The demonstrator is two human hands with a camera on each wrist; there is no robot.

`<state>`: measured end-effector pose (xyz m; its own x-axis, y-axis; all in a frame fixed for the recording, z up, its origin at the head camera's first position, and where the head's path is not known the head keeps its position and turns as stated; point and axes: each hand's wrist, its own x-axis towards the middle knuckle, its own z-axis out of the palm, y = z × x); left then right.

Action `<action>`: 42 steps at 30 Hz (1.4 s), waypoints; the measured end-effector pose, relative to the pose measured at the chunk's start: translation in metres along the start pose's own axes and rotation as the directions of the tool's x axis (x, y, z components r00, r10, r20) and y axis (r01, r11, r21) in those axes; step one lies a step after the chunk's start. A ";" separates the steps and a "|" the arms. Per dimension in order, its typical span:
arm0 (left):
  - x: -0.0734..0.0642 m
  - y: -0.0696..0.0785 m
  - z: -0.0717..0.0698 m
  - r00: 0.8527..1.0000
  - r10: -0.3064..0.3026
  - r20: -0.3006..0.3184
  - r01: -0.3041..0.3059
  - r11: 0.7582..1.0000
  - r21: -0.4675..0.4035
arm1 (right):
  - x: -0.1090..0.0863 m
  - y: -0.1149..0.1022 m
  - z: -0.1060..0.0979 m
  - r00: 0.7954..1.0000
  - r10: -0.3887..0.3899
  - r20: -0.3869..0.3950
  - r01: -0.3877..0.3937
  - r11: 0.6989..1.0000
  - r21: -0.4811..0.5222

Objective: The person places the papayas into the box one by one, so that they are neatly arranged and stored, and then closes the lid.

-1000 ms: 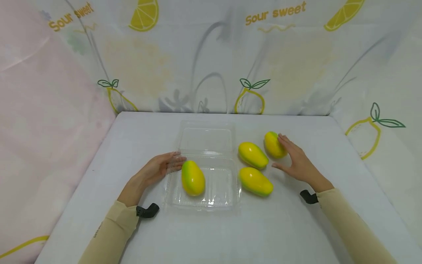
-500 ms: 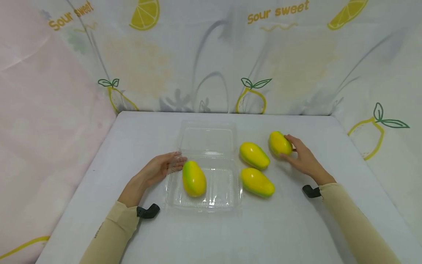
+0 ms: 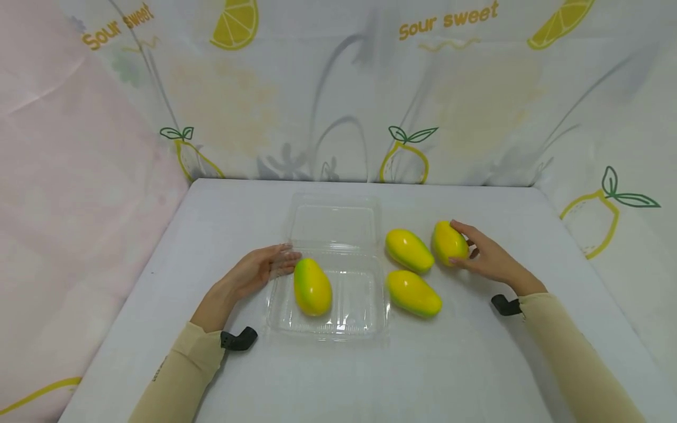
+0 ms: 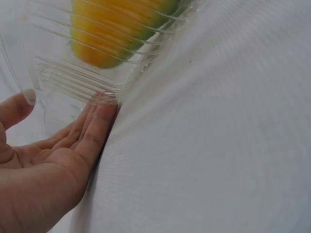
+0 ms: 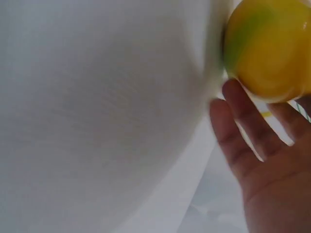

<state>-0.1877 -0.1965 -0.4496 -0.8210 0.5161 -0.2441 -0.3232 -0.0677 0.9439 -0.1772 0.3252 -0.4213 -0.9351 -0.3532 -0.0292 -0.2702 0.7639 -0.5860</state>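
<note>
In the head view my right hand (image 3: pixel 489 258) is at the farthest-right yellow-green mango (image 3: pixel 449 244), thumb on its near side and fingers on its far side. The right wrist view shows the fingers (image 5: pixel 252 121) under that mango (image 5: pixel 272 53). My left hand (image 3: pixel 256 271) rests against the left side of an open clear plastic clamshell box (image 3: pixel 357 329), fingers straight. In the left wrist view, the left fingertips (image 4: pixel 104 104) touch the ribbed wall low down, and the thumb is near the rim. One mango (image 3: pixel 313 288) lies in the left half of the box.
Two more mangoes, a far one (image 3: pixel 409 251) and a near one (image 3: pixel 414 294), lie between the box and my right hand. The box lid (image 3: pixel 334 220) lies folded back on the white table (image 3: pixel 338 388). A printed cloth (image 3: pixel 338 88) hangs behind the table.
My right hand has closed around the far-right mango, which has shifted slightly right and then toward me. My left hand and the box stay in place.
</note>
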 end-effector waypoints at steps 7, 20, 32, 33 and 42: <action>0.000 0.001 0.001 1.000 -0.002 -0.008 0.003 1.000 0.017 | -0.005 0.001 0.001 0.999 -0.031 0.020 0.031 0.999 0.018; 0.000 0.001 0.001 1.000 -0.013 -0.015 0.013 1.000 0.007 | 0.001 -0.009 0.003 0.959 -0.205 -0.195 0.193 0.978 -0.080; 0.000 0.001 0.002 1.000 -0.014 -0.015 0.013 0.999 -0.030 | 0.024 -0.091 0.013 0.881 -0.449 -0.150 0.460 0.887 0.042; 0.000 0.001 0.002 1.000 -0.015 -0.014 0.015 0.999 -0.033 | 0.025 -0.097 0.016 0.875 -0.465 -0.138 0.475 0.879 0.050; 0.002 0.000 0.001 1.000 -0.021 -0.013 0.021 0.999 -0.038 | 0.027 -0.129 0.044 0.854 -0.521 -0.003 0.518 0.849 0.104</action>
<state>-0.1887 -0.1949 -0.4496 -0.8202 0.5060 -0.2670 -0.3577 -0.0894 0.9295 -0.1574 0.1936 -0.3819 -0.6581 -0.6979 0.2826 -0.6902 0.4092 -0.5968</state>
